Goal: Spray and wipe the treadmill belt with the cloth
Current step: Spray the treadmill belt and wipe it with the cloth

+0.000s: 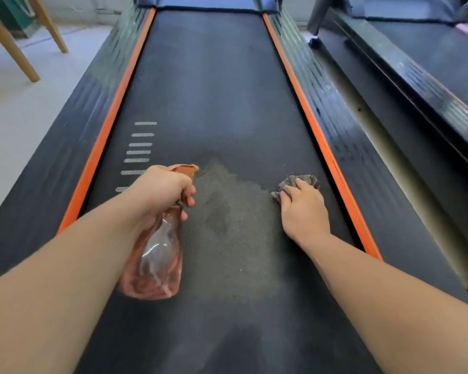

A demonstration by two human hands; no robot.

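Second treadmill point(416, 63) right of belt point(214, 90), wooden chair legs point(16, 47) far left

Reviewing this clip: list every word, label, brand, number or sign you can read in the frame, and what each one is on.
None: no readable text shows anywhere in the head view.
Treadmill belt: only a column of short white dashes near its left edge, not letters or numbers.
Spray bottle in the left hand: clear orange plastic, no label visible.
Cloth under the right hand: no print visible.
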